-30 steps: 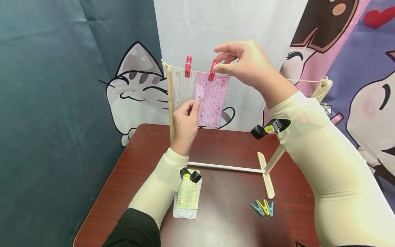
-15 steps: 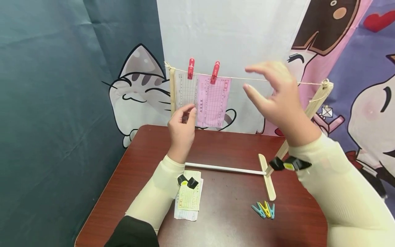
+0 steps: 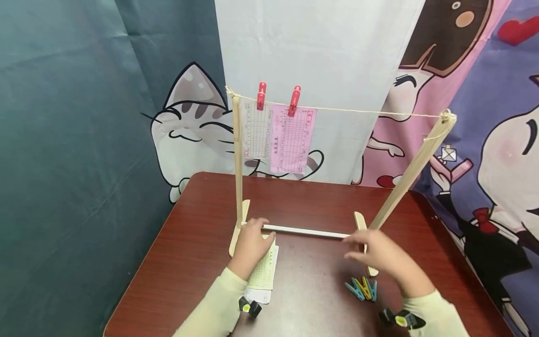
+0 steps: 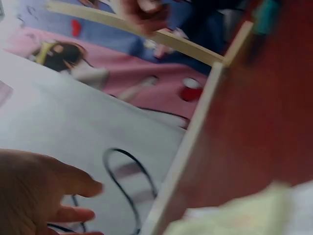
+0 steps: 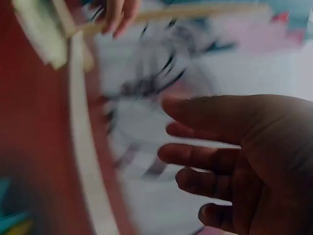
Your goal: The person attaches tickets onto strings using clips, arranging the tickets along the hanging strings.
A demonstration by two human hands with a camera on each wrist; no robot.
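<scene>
In the head view my left hand (image 3: 251, 246) hovers over the stack of printed paper slips, a yellow slip (image 3: 264, 271) lying uppermost over white ones. Its fingers are spread and hold nothing. My right hand (image 3: 381, 252) is above the table near the rack's right foot, just over several blue and yellow clothespins (image 3: 363, 289). The right wrist view shows that hand's fingers (image 5: 200, 159) apart, with nothing between them. A white slip (image 3: 257, 133) and a pink slip (image 3: 292, 142) hang side by side from the string, under a red clothespin (image 3: 261, 96) and another red clothespin (image 3: 294, 100).
A wooden rack stands on the brown table (image 3: 311, 281), with a left post (image 3: 237, 164), a leaning right post (image 3: 412, 173) and a white crossbar (image 3: 307, 231) low between them. String (image 3: 358, 110) spans the post tops. Printed cartoon cloth hangs behind.
The right hand has let go of the red clothespin on the pink slip and dropped toward the clothespins on the table. The left hand has released the pink slip and lowered to the paper stack.
</scene>
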